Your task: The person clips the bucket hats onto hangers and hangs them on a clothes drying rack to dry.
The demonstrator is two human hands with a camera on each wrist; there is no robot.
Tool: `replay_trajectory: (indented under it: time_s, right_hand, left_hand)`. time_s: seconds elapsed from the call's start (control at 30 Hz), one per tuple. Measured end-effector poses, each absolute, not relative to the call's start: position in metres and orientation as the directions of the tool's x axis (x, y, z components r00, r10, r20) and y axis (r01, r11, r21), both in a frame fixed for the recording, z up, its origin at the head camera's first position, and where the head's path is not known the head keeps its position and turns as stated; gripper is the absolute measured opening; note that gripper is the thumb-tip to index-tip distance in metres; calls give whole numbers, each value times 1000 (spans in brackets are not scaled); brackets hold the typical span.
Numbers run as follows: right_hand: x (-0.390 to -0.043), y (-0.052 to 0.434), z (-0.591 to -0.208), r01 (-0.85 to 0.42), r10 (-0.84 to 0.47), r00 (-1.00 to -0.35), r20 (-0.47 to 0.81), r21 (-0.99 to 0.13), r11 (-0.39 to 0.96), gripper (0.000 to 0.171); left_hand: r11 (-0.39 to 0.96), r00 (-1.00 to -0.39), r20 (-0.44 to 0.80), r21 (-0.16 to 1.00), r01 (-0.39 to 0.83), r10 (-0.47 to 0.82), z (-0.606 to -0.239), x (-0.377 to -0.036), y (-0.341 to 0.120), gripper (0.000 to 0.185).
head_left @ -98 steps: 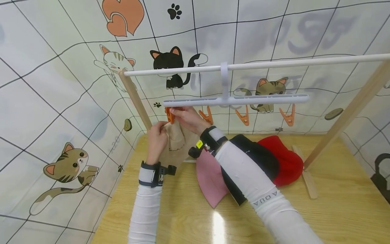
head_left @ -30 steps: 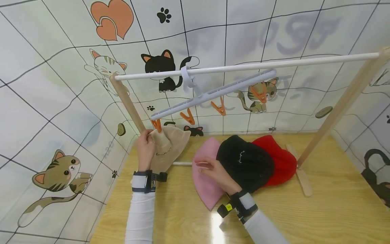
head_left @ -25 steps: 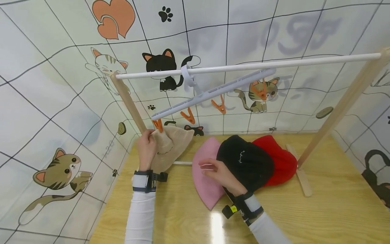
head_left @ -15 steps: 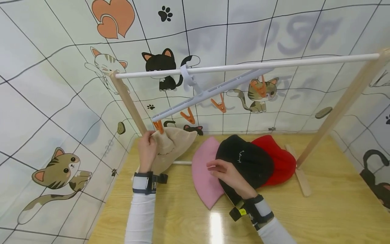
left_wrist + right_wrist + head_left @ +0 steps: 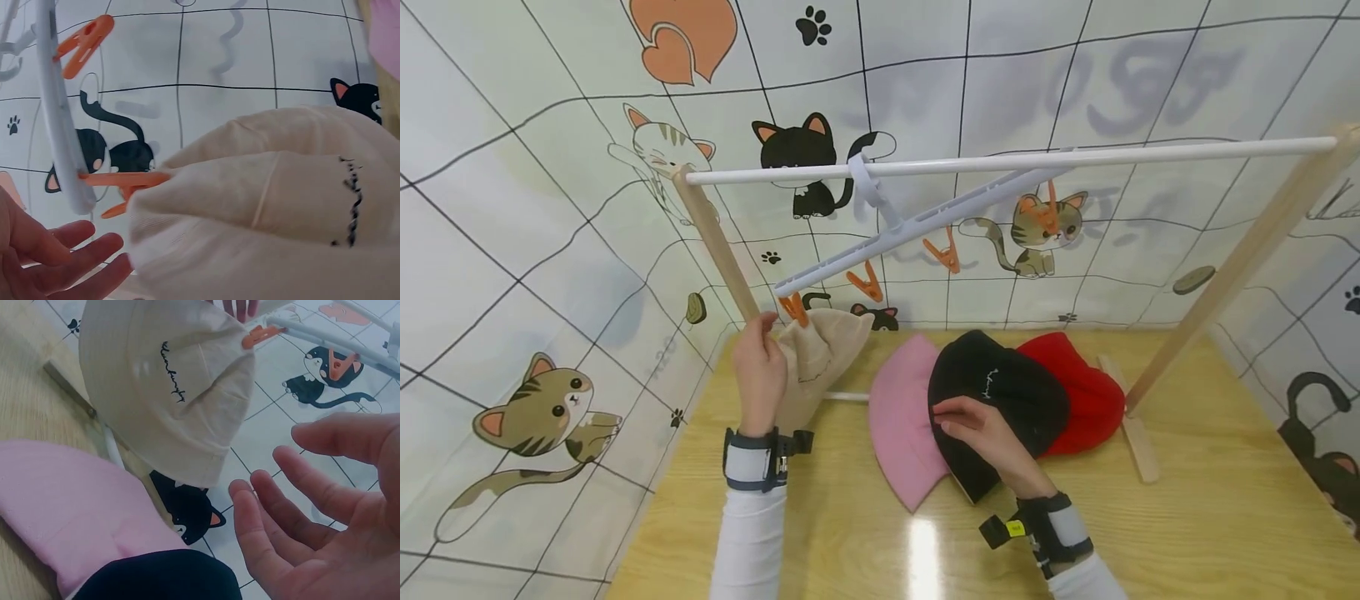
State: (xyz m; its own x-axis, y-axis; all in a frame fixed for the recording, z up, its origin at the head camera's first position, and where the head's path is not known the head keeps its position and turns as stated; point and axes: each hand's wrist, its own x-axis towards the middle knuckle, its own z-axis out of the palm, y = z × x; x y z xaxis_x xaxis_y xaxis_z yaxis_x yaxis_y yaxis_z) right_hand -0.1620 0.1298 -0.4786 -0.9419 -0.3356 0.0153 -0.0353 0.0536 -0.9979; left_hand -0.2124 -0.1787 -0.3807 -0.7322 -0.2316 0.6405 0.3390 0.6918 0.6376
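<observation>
A beige hat (image 5: 820,354) hangs from an orange clip (image 5: 792,307) at the low left end of a tilted white hanger bar (image 5: 917,225). My left hand (image 5: 762,343) stands against the hat's left side. In the left wrist view its fingers (image 5: 69,265) lie straight beside the beige hat (image 5: 269,212) and hold nothing. My right hand (image 5: 961,418) rests on the left edge of a black hat (image 5: 1007,383) on the table. In the right wrist view its fingers (image 5: 294,506) are spread and empty. A pink hat (image 5: 898,421) lies partly under the black one.
A red hat (image 5: 1086,392) lies behind the black one. The hanger hooks over a white rail (image 5: 1075,156) carried by wooden posts at the left (image 5: 715,242) and right (image 5: 1225,275). Three more orange clips (image 5: 945,254) hang empty. A cat-print wall (image 5: 550,208) closes in the wooden table (image 5: 1225,517).
My right hand left the clip, came down onto the pink hat, then slid right onto the black hat. The hanger tilted down at its left end. The left hand stays by the beige hat.
</observation>
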Motion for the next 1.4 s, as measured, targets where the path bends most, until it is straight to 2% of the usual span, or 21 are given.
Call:
replay_trajectory:
  time_s: [0.33, 0.67, 0.9, 1.07, 1.4]
  right_hand:
    - [-156, 144, -489, 7, -316, -949, -17, -999, 35, 31]
    - [-152, 160, -498, -11, -281, -960, 0, -999, 40, 30]
    - [-145, 172, -500, 4, -259, -966, -17, -999, 47, 31]
    - [-141, 181, -500, 23, -250, -967, -36, -998, 54, 32]
    - [-140, 205, -492, 29, -205, -977, -51, -994, 110, 33]
  left_hand:
    - [677, -686, 709, 587, 444, -165, -369, -196, -171, 26]
    - [504, -688, 721, 562, 655, 90, -370, -195, -157, 19]
    - [522, -694, 684, 516, 679, 226, -376, -192, -135, 22]
    - [478, -674, 667, 502, 721, 317, -382, -190, -117, 22]
    - [479, -717, 524, 533, 697, 460, -402, -200, -86, 26]
